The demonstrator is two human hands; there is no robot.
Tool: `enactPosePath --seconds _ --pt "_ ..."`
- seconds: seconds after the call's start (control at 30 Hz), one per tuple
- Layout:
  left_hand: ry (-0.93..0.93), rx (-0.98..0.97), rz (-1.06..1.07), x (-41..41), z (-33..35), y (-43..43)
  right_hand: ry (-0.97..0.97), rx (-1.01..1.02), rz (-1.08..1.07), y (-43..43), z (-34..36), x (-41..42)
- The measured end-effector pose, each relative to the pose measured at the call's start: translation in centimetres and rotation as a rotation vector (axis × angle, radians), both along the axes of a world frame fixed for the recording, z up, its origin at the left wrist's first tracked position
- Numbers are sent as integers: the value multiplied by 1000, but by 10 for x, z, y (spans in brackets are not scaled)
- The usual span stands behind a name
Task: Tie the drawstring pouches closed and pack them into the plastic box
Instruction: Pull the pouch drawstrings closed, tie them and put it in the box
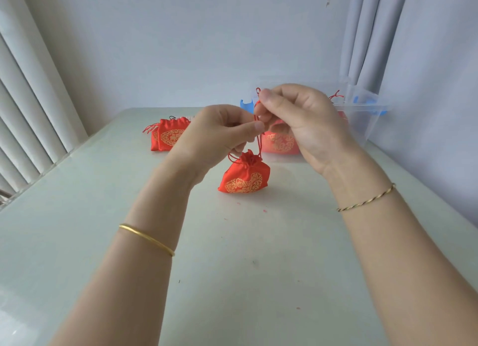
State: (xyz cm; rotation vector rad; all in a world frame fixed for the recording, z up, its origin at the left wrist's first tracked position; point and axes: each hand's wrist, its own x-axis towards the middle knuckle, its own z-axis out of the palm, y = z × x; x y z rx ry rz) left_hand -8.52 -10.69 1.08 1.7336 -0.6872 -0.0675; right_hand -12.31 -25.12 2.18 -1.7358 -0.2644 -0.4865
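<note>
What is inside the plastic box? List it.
A red pouch with gold print shows through the plastic box wall, red cord ends higher up. The right hand covers the rest, so more pouches cannot be ruled out.

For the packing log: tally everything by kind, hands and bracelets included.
Pouches: 3 – hanging pouch held by its cord, left pouch (more may lie under it), boxed pouch
Box: 1
Hands: 2 – left hand, right hand
Bracelets: 2 – bangle, twisted bracelet
Total: 8
</note>
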Motion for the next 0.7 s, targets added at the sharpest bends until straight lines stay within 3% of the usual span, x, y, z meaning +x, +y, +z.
enactPosePath --seconds 0.13,0.23,0.47,0.6,0.7 --pt "24 -70 -13 1 0 0 160 32 -129 -8 -6 5" --pt "42 -117 -41 3 0 1 304 -53 -31 -9 -12 7" --pt "119 -223 -20 2 0 2 205 61 127 -17 -12 9" --pt "140 -259 -24 3 0 2 327 -237 338 -23 -10 0" --pt "81 -203 -58 1 0 1 442 -385 304 -29 -10 -5"
